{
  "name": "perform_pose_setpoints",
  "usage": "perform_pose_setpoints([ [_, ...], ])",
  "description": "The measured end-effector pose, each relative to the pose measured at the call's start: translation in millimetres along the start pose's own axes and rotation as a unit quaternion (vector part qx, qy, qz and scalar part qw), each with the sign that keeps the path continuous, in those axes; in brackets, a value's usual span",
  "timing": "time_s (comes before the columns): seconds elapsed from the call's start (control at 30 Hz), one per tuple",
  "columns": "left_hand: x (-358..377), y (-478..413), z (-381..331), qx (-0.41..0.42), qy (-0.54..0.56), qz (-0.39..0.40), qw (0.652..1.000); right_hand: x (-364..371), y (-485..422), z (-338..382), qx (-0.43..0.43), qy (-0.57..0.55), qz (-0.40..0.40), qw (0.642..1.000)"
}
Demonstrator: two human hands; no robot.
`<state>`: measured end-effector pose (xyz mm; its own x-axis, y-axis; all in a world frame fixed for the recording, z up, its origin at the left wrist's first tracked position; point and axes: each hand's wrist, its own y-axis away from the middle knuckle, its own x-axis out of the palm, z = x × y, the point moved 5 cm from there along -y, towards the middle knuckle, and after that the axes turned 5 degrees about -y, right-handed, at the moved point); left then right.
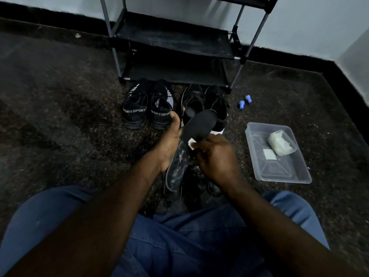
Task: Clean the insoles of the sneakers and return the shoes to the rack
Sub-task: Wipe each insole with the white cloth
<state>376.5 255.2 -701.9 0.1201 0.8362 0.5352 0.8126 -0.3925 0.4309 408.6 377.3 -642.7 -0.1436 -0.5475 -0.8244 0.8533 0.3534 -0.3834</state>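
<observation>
My left hand (169, 142) holds a black insole (199, 124) along its left edge, toe end pointing away from me. The near half of the insole looks dusty and smeared. My right hand (215, 156) pinches a small white wipe (192, 143) against the middle of the insole. Two pairs of black sneakers stand in front of the rack: a pair marked SPORT (147, 108) on the left and a plain pair (205, 104) on the right. The black shoe rack (175, 41) stands against the wall, its lower shelves bare.
A clear plastic tub (279, 172) lies on the dark carpet to my right, holding a bag of white material (281, 143) and a folded white wipe (269, 154). Two small blue caps (245, 101) lie near the rack's right leg. My knees in blue jeans fill the foreground.
</observation>
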Motion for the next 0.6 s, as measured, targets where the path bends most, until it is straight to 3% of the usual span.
perform_pose_setpoints([
  [0.17,0.8,-1.2,0.2,-0.002,0.019,0.010,1.000,0.3,3.7,-6.1,0.047,-0.007,-0.005,0.999],
  [0.4,-11.9,-6.7,5.6,0.015,-0.040,-0.051,0.998,5.5,-14.8,24.3,0.099,-0.110,-0.055,0.988],
  [0.6,-23.1,-10.1,2.5,0.009,-0.028,-0.077,0.997,7.5,-4.0,16.9,0.054,-0.025,0.000,0.998],
])
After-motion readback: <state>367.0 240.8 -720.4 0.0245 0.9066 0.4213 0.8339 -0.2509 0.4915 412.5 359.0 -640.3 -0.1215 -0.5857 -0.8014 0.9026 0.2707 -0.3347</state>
